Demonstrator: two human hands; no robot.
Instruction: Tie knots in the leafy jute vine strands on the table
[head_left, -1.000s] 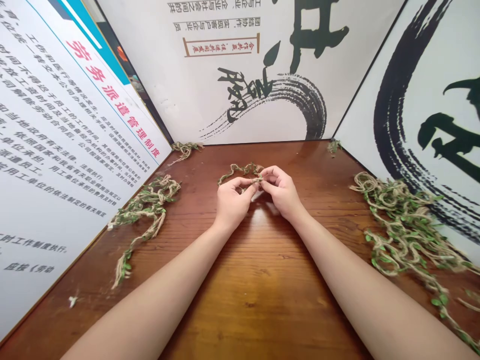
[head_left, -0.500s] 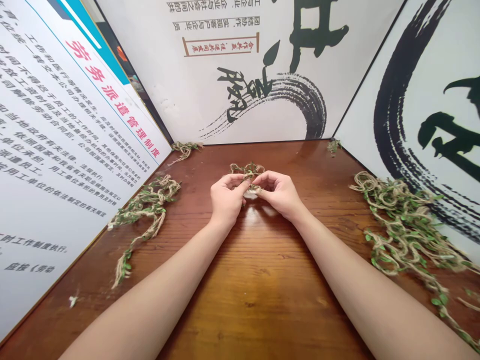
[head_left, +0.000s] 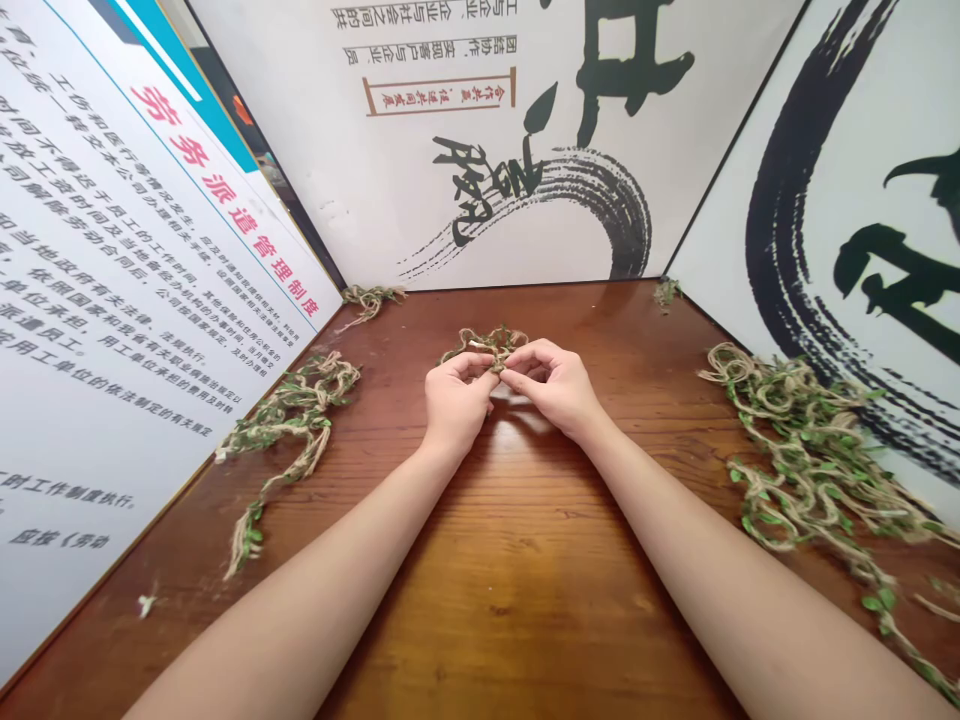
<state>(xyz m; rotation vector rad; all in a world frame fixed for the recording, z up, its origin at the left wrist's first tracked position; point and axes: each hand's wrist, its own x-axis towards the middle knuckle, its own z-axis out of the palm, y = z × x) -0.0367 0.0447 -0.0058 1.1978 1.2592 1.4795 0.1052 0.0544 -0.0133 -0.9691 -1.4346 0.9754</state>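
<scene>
Near the middle of the brown wooden table [head_left: 517,560], my left hand [head_left: 459,395] and my right hand [head_left: 551,385] meet, fingertips almost touching. Both pinch a piece of leafy twine [head_left: 499,345], tan rope with small green leaves. Part of it loops out behind the fingers on the far side. The bit right between the fingertips is mostly hidden by them.
A pile of leafy twine [head_left: 806,460] spreads along the right side. A smaller bunch [head_left: 292,410] lies at the left, with a white scrap [head_left: 146,604] nearer. Small bits [head_left: 371,298] sit at the back corners. Printed panels [head_left: 510,150] stand around the table.
The twine between my fingers has shifted and turned, and its loop reaches further left behind my left hand. The pale patch seen below my fingertips no longer shows. Both hands stay nearly in place.
</scene>
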